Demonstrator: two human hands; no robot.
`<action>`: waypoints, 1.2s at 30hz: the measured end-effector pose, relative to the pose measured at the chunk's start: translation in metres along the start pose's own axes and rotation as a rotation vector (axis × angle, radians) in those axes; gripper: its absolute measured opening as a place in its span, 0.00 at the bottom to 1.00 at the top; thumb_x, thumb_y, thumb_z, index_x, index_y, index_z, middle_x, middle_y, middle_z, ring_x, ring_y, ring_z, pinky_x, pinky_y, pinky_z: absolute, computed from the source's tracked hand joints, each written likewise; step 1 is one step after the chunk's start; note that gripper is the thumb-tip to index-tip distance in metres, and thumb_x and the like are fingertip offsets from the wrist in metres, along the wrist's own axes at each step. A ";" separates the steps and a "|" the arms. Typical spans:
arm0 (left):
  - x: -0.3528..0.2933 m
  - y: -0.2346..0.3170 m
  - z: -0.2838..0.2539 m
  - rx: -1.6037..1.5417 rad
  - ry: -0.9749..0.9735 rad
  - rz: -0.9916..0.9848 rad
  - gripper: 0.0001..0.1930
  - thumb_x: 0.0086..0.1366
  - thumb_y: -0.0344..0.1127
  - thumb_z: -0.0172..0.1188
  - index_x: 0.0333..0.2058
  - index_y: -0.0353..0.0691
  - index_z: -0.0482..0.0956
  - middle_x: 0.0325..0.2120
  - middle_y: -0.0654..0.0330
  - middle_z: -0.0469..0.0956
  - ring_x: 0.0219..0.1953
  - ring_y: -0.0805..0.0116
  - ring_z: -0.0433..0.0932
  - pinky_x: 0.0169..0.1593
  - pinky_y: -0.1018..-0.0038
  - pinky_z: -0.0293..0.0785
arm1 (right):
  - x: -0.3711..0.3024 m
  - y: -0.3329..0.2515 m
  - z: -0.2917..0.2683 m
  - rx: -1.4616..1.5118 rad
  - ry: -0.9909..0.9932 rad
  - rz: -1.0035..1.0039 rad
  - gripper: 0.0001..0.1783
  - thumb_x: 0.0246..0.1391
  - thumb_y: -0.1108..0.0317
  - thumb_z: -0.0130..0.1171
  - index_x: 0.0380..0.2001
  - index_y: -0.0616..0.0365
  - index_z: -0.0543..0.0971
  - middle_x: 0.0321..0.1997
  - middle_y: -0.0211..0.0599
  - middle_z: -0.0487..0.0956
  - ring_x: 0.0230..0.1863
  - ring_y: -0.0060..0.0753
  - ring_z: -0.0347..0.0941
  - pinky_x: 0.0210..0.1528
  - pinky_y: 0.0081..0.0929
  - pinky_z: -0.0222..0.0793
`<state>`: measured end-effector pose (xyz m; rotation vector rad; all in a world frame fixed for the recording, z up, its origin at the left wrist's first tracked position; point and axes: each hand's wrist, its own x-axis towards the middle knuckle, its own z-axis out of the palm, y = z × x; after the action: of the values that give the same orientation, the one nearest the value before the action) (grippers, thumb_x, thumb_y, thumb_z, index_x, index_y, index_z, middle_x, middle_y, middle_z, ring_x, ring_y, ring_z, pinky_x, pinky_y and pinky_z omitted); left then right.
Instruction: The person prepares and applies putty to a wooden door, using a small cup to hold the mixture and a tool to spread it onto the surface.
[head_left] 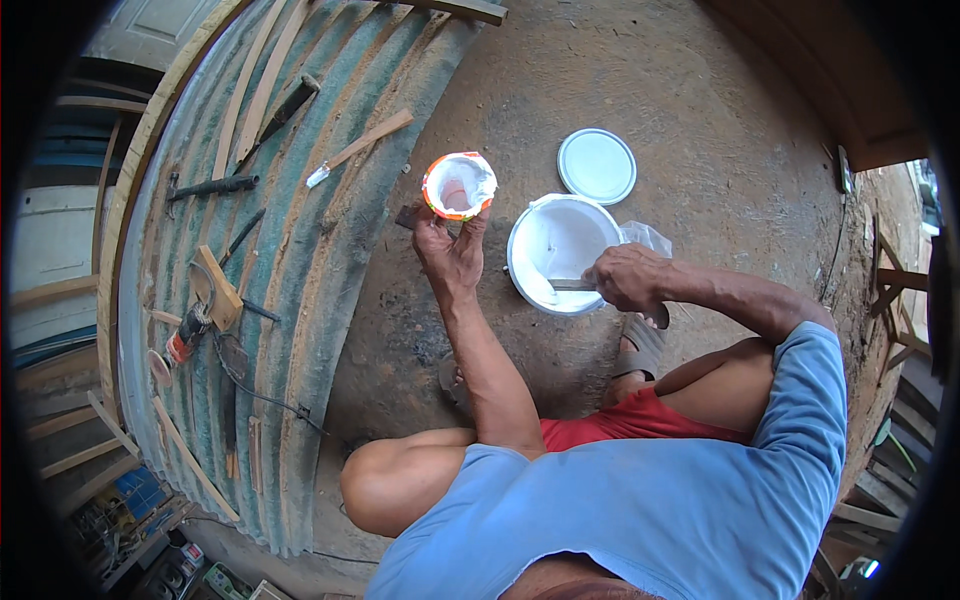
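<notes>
In my raised left hand (452, 250) is a small orange-rimmed cup (458, 185), its inside coated with white paste. A dark flat piece (407, 217) sticks out beside those fingers; whether I hold it too is unclear. My right hand (630, 277) is closed around a flat-bladed putty knife (572, 285), whose blade reaches over the near right part of a white bucket (527, 250). White paste smears the bucket's inner wall. Its round white lid (597, 167) lies on the ground just beyond, and clear plastic (648, 238) shows at the bucket's right side.
Along the left runs a corrugated green sheet (340, 260) bearing wood strips, a hammer (212, 187), an orange angle grinder (186, 338) and a paste-tipped stick (360, 148). My sandalled foot (640, 350) is close below the bucket. A wooden panel (820, 80) stands at far right.
</notes>
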<state>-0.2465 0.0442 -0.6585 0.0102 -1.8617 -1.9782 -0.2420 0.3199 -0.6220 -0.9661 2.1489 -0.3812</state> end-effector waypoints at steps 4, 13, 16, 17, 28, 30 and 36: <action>-0.003 -0.001 0.003 0.010 0.006 -0.014 0.27 0.61 0.35 0.75 0.55 0.36 0.73 0.51 0.59 0.78 0.54 0.68 0.77 0.58 0.70 0.75 | -0.010 0.007 -0.005 0.254 0.011 0.028 0.13 0.53 0.73 0.53 0.38 0.63 0.84 0.34 0.53 0.84 0.37 0.52 0.81 0.42 0.43 0.75; -0.001 -0.004 -0.004 0.137 0.027 0.003 0.26 0.60 0.36 0.76 0.53 0.36 0.75 0.49 0.60 0.79 0.53 0.69 0.78 0.59 0.70 0.74 | -0.040 0.027 -0.043 0.471 0.022 0.053 0.22 0.54 0.71 0.58 0.52 0.65 0.82 0.39 0.47 0.85 0.38 0.37 0.81 0.43 0.37 0.76; -0.002 -0.006 -0.006 0.155 0.006 -0.023 0.26 0.59 0.36 0.76 0.53 0.36 0.75 0.49 0.59 0.79 0.53 0.69 0.78 0.58 0.70 0.75 | -0.057 0.024 -0.071 0.433 0.010 0.108 0.23 0.55 0.71 0.61 0.54 0.66 0.82 0.38 0.46 0.86 0.35 0.34 0.81 0.38 0.34 0.76; -0.003 -0.005 -0.005 0.130 -0.005 -0.054 0.27 0.59 0.36 0.77 0.53 0.36 0.76 0.49 0.59 0.79 0.54 0.69 0.78 0.58 0.70 0.75 | -0.065 0.019 -0.084 0.432 0.004 0.145 0.23 0.55 0.70 0.60 0.54 0.65 0.82 0.38 0.45 0.86 0.35 0.35 0.81 0.39 0.35 0.76; -0.010 -0.014 0.010 0.138 -0.257 -0.229 0.30 0.51 0.35 0.81 0.52 0.39 0.79 0.48 0.61 0.82 0.53 0.68 0.79 0.58 0.68 0.76 | -0.129 -0.002 -0.145 0.392 0.211 0.024 0.22 0.54 0.66 0.62 0.52 0.62 0.84 0.35 0.46 0.86 0.34 0.36 0.84 0.36 0.35 0.77; -0.011 -0.007 0.011 0.198 -0.307 -0.246 0.31 0.50 0.35 0.82 0.52 0.41 0.79 0.48 0.61 0.82 0.53 0.68 0.79 0.58 0.67 0.76 | -0.128 -0.013 -0.154 0.405 0.215 0.050 0.21 0.55 0.67 0.62 0.52 0.62 0.84 0.36 0.45 0.87 0.34 0.37 0.84 0.35 0.35 0.78; -0.012 0.004 0.021 0.101 -0.429 -0.319 0.33 0.49 0.41 0.82 0.54 0.43 0.80 0.50 0.59 0.82 0.56 0.65 0.79 0.58 0.64 0.76 | -0.103 -0.014 -0.141 0.189 0.364 -0.044 0.19 0.57 0.74 0.60 0.52 0.60 0.84 0.39 0.47 0.86 0.38 0.41 0.84 0.40 0.38 0.77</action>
<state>-0.2406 0.0678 -0.6556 -0.1016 -2.3544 -2.2296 -0.2914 0.3829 -0.4664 -0.8897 2.3618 -0.8205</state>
